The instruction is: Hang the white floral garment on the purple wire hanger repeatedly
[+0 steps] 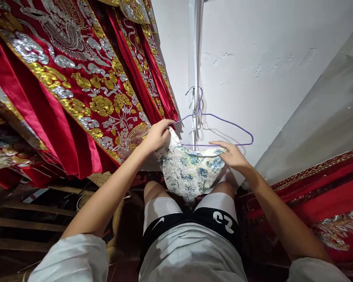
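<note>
A white garment with blue and green flowers [191,168] hangs between my two hands, in front of my thighs. My left hand [159,135] grips its upper left corner, right where the left end of the purple wire hanger [226,119] enters the cloth. The right arm of the hanger is bare. With fingers closed on the garment's top edge, my right hand [232,154] is just below the hanger's bottom bar. The hook of the hanger is at a narrow white pole or strip [195,51] against the wall; I cannot tell what bears it.
Red cloth embroidered in gold and silver [102,94] drapes down the left side. More red embroidered fabric [335,196] lies at lower right. A white wall [253,51] rises ahead. Wooden slats [26,227] are at lower left.
</note>
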Motion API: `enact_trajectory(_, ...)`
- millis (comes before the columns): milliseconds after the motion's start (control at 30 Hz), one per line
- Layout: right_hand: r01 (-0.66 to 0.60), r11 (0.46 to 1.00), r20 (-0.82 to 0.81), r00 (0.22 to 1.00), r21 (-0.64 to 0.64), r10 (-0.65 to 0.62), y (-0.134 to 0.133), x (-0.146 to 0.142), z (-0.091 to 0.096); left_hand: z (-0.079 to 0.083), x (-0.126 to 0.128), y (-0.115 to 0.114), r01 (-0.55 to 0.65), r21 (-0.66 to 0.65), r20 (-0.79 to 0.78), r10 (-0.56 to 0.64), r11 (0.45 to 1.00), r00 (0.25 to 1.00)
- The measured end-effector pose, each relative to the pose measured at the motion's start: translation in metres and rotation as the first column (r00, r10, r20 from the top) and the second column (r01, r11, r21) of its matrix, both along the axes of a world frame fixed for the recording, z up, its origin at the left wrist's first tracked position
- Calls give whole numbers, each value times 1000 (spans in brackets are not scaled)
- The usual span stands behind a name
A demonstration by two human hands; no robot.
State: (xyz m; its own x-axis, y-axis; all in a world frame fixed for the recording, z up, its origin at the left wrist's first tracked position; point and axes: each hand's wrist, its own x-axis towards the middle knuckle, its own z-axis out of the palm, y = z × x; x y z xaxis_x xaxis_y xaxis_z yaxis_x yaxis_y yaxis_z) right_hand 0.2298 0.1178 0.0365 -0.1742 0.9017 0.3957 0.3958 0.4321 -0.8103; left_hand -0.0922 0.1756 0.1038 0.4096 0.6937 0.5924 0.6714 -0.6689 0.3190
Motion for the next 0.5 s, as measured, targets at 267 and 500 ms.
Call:
enact_trajectory(267, 426, 899, -68, 904, 96, -422, -10, 63, 18, -7, -4, 5, -22, 93, -184, 39, 995, 982)
enact_trajectory(500, 136, 976, -110, 981, -172, -157, 21, 71, 46, -3, -11, 18, -160, 69, 0, 161, 985, 987)
